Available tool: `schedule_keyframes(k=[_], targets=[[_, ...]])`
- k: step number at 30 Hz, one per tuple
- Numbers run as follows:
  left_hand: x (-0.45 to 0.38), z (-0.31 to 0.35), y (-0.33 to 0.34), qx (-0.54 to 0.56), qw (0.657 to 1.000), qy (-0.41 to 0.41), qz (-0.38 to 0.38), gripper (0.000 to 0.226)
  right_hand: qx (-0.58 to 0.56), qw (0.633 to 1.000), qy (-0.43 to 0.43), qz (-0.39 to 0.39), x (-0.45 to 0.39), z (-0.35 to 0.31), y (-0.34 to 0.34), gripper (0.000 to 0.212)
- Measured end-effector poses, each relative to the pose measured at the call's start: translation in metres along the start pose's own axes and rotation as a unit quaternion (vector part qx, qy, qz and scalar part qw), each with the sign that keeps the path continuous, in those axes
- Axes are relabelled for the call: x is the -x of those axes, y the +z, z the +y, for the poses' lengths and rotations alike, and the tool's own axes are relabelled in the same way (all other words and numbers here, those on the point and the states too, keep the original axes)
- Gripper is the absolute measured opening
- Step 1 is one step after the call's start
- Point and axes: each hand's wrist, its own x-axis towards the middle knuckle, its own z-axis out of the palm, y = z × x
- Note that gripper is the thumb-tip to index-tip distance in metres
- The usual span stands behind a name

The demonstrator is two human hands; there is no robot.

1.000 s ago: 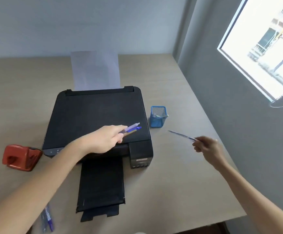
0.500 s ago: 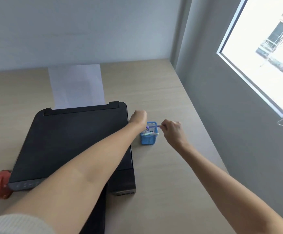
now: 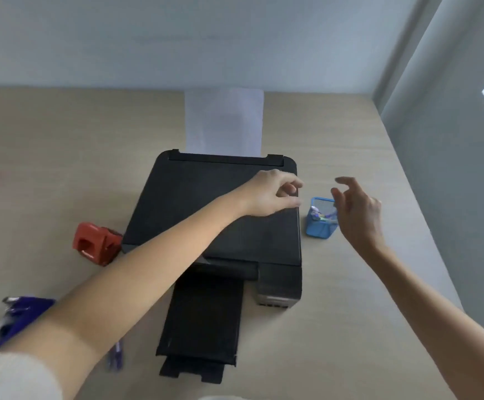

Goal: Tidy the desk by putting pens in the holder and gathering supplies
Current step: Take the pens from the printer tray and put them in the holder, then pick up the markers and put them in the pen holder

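Note:
A small blue mesh pen holder [image 3: 318, 228] stands on the desk just right of the black printer, with several pens [image 3: 320, 214] inside it. My left hand [image 3: 274, 194] hovers over the printer's right rear corner, fingers loosely curled and holding nothing. My right hand [image 3: 356, 210] is just right of the holder, fingers spread and empty, partly covering its right rim. A purple pen [image 3: 116, 355] lies on the desk near the front left, half hidden under my left forearm.
The black printer [image 3: 206, 209] with paper [image 3: 224, 122] in its rear feed and an extended output tray [image 3: 203, 319] fills the desk's middle. A red hole punch [image 3: 95, 243] sits to its left. A blurred purple-and-white item [image 3: 10, 319] lies at the far left. The desk's right edge [image 3: 425, 226] meets a grey wall.
Both hands have let go of their pens, which now sit in the holder, and have drawn back from it with fingers apart. The camera has swung left and down.

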Motion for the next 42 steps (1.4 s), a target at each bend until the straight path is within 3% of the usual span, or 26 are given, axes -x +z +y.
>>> schedule_keyframes(k=[4, 8, 12, 15, 20, 25, 29, 32, 38, 42], targets=[[0.111, -0.071, -0.052, 0.107, 0.991, -0.069, 0.033, 0.02, -0.069, 0.995, -0.058, 0.051, 0.024, -0.085, 0.006, 0.018], [0.211, -0.183, -0.061, 0.099, 0.969, -0.201, 0.105, 0.014, -0.138, 0.98, -0.139, 0.04, 0.075, -0.176, 0.039, 0.015], [0.289, -0.291, -0.016, 0.067, 0.928, -0.357, 0.076, 0.008, -0.175, 0.945, -0.249, -0.118, 0.135, -0.242, 0.104, 0.014], [0.318, -0.341, 0.029, 0.005, 0.901, -0.43, 0.055, 0.03, -0.167, 0.917, -0.261, -0.251, 0.171, -0.267, 0.161, 0.014], [0.322, -0.353, 0.07, -0.035, 0.907, -0.416, 0.057, 0.038, -0.048, 0.893, -0.153, -0.422, 0.211, -0.275, 0.242, 0.017], [0.317, -0.364, 0.078, -0.017, 0.882, -0.46, 0.104, 0.032, 0.082, 0.857, -0.027, -0.507, 0.237, -0.276, 0.285, 0.017], [0.329, -0.372, 0.084, 0.048, 0.88, -0.435, 0.182, 0.024, 0.121, 0.848, 0.034, -0.516, 0.256, -0.29, 0.309, 0.018], [0.335, -0.373, 0.087, 0.08, 0.882, -0.423, 0.191, 0.022, 0.161, 0.844, 0.042, -0.51, 0.262, -0.296, 0.321, 0.021], [0.321, -0.358, 0.098, 0.098, 0.883, -0.427, 0.171, 0.044, 0.218, 0.833, 0.044, -0.507, 0.252, -0.281, 0.323, 0.025], [0.301, -0.351, 0.103, 0.011, 0.882, -0.454, 0.127, 0.036, 0.145, 0.87, 0.05, -0.469, 0.231, -0.266, 0.3, 0.017]])
